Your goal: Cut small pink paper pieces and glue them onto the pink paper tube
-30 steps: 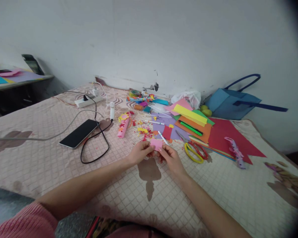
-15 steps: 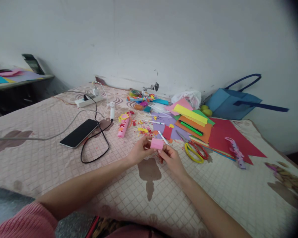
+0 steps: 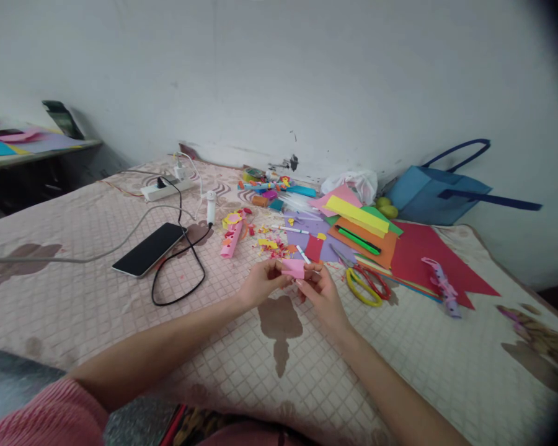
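Note:
A small piece of pink paper [image 3: 292, 268] is held up between both hands over the patterned cloth. My left hand [image 3: 261, 284] pinches its left edge with thumb and fingers. On the other side, my right hand [image 3: 322, 291] grips the right edge, its index finger behind the sheet and thumb near the lower edge. Just beyond the paper lie a white pen [image 3: 302, 253], a red paper piece [image 3: 314, 248] and a purple sheet [image 3: 332, 249]. Scissors [image 3: 365, 286] with yellow and red handles rest to the right of my right hand.
A tablet [image 3: 149, 249] and a looped black cable [image 3: 203, 266] lie on the left, near a power strip [image 3: 167, 189]. Paper scraps [image 3: 274, 244] and a decorated pink paper roll [image 3: 232, 240] sit beyond my hands. Coloured sheets [image 3: 428, 257] and a blue bag [image 3: 434, 195] occupy the right.
The fingers of my right hand have shifted up along the pink paper's right edge, and the paper looks slightly more bent. My left hand has barely moved.

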Tool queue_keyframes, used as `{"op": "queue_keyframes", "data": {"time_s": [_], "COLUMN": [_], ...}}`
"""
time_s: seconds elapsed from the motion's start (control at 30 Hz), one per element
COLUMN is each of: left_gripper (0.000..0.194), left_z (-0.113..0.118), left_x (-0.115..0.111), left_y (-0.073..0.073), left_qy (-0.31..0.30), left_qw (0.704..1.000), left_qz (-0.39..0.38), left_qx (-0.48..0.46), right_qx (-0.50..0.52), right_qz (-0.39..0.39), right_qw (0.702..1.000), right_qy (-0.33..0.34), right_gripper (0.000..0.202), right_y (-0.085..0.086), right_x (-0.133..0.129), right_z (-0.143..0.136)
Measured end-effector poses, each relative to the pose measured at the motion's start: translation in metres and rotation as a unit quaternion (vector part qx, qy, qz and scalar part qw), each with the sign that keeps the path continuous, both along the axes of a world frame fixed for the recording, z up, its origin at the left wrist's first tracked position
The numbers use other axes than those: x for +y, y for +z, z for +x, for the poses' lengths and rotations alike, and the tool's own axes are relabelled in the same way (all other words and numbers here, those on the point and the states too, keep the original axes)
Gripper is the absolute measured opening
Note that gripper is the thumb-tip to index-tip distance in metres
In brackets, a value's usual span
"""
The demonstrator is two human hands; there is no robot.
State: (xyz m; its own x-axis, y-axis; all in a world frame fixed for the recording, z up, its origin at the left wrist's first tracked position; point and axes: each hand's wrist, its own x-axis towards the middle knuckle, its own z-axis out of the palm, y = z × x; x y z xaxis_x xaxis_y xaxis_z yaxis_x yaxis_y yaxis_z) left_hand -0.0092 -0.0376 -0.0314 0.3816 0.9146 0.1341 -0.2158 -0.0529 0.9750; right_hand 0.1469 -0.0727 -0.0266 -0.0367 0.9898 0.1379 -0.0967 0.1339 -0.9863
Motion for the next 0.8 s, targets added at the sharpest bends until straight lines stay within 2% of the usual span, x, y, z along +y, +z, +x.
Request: {"op": "queue_keyframes", "data": {"time_s": [0.1, 0.27, 0.5, 0.8], "left_gripper": [0.029, 0.029, 0.026, 0.028], "left_z": [-0.0004, 0.0000, 0.0016, -0.0003], "left_x": [0.0004, -0.0014, -0.0032, -0.0032], "left_y": [0.0010, 0.0018, 0.0013, -0.0010], "left_qy": [0.001, 0.000, -0.005, 0.004], "left_qw": [1.000, 1.000, 1.000, 0.997], "left_qz": [-0.016, -0.017, -0.016, 0.062], "left_qx": [-0.003, 0.004, -0.010, 0.049], "right_qx": [0.011, -0.076, -0.101, -0.059], "right_qz": [0.024, 0.039, 0.035, 0.021], "right_qw": [1.000, 0.996, 0.994, 0.998], "right_qy": [0.006, 0.001, -0.029, -0.023], "right_gripper": [0.035, 0.013, 0.013, 0.011], "right_y": [0.0000, -0.0007, 0.0020, -0.0024], "right_x": [0.0009, 0.0024, 0.0007, 0.0017], "right_z": [0.0004, 0.0038, 0.0027, 0.0024]}}
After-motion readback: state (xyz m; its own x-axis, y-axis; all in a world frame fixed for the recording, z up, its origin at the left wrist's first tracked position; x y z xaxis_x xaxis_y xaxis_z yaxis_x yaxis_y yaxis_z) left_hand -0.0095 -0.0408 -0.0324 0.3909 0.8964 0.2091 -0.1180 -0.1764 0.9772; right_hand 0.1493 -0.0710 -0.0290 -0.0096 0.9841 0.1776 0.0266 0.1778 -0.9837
